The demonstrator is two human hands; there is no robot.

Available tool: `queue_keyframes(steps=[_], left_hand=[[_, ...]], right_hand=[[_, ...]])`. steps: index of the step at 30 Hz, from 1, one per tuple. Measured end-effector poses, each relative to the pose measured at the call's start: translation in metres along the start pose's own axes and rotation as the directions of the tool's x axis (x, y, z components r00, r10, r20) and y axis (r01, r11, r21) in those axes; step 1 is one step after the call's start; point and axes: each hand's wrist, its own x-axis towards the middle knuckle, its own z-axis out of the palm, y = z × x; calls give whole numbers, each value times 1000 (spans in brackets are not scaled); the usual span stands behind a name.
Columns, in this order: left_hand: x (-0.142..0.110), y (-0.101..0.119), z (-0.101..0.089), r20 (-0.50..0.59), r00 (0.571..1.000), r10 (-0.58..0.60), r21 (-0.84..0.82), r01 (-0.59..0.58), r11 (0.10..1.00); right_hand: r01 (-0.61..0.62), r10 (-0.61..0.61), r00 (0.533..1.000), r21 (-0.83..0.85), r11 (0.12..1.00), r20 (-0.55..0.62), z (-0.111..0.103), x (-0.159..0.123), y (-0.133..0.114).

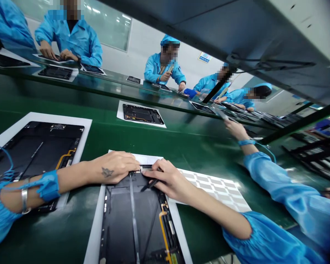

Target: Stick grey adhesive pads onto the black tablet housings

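At 12 o'clock on tablet housing (121, 212), long axis running to 6, your L hand (116, 167) rested, hold unclear; R hand (169, 179), equally near, gripped blk tool (149, 185).

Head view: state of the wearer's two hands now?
Left hand: at the black device's top edge; grip cannot be told.
Right hand: closed on a dark tool.

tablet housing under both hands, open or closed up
Open: the tablet housing lies with its dark inside bare, an orange flex cable exposed near one long edge.
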Motion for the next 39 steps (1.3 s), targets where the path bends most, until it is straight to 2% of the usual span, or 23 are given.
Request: queue_keyframes(steps=[3,6,11,15,19,23,25,27,30,33,35,36,37,38,39], left_hand=[[-2,-2,1,-10,1000,3,-19,-4,1000],[-4,-4,3,-22,999,-30,-76,28,997],[-6,-9,8,-48,993,-103,-185,93,978],[-5,-11,10,-50,994,-95,-206,83,975],[-4,-9,9,-13,992,-124,-192,119,974],[-4,-9,5,27,984,-173,-140,176,975],[-5,-10,5,33,968,-250,-91,252,964],[-6,-8,7,40,933,-358,-1,358,934],[-3,0,10,125,864,-487,120,474,872],[3,6,3,185,836,-516,116,503,857],[3,-1,-18,188,787,-588,95,581,808],[0,-8,-35,149,736,-660,100,653,751],[-4,-19,-56,90,669,-738,112,730,675],[-11,-31,-79,-22,595,-803,121,799,589],[-19,-46,-103,-205,502,-840,134,865,484]], right_hand=[[-59,59,998,12,998,-29,-8,-6,4],[-149,158,985,115,982,-76,-11,-8,9],[-188,197,980,172,967,-37,-5,9,9],[-141,146,989,186,972,-11,3,25,4],[-62,71,997,190,980,-38,8,28,3],[35,-33,998,41,999,-50,9,20,8],[80,-81,996,-21,997,-35,7,15,10],[72,-74,995,-28,997,-71,4,10,12],[-58,69,963,50,997,-261,2,2,18],[-216,265,857,159,963,-441,4,-2,27],[-279,350,794,214,936,-497,6,-2,32],[-295,377,772,237,926,-511,6,-2,35],[-303,394,757,255,918,-521,7,-1,36],[-307,405,746,268,913,-528,7,0,37],[-307,411,740,276,911,-533,8,1,38]])
